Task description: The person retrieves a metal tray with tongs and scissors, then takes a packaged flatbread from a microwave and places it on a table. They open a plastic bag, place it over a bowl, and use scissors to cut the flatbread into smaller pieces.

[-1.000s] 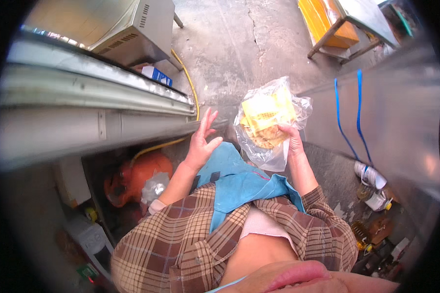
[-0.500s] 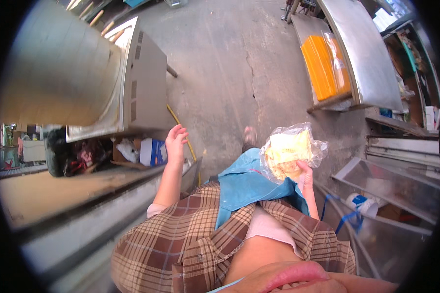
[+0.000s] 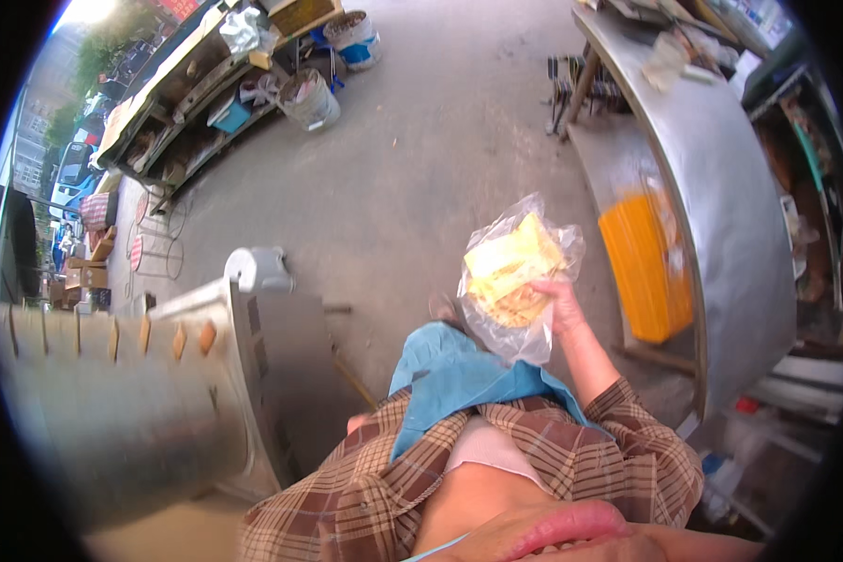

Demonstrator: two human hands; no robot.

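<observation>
My right hand [image 3: 560, 309] is closed on a clear plastic bag [image 3: 510, 258] that holds golden flatbread-like food and a pale yellow paper wrapper, held out in front of my blue apron [image 3: 440, 370]. Only a small sliver of my left hand [image 3: 356, 423] shows beside my body at the lower left, its fingers hidden behind the plaid shirt. A shoe [image 3: 445, 309] peeks out below the bag.
A metal drum-like appliance [image 3: 112, 412] stands close on my left, a steel table [image 3: 721, 244] with an orange crate [image 3: 642, 267] beneath on my right. Ahead, concrete floor [image 3: 421, 122] runs past a cluttered shelf bench [image 3: 197, 112], buckets [image 3: 314, 103] and a white container [image 3: 258, 269].
I have moved forward between the appliance and steel table, bringing the shelf bench and outdoor area into view. My left hand, raised with spread fingers earlier, has dropped almost out of sight.
</observation>
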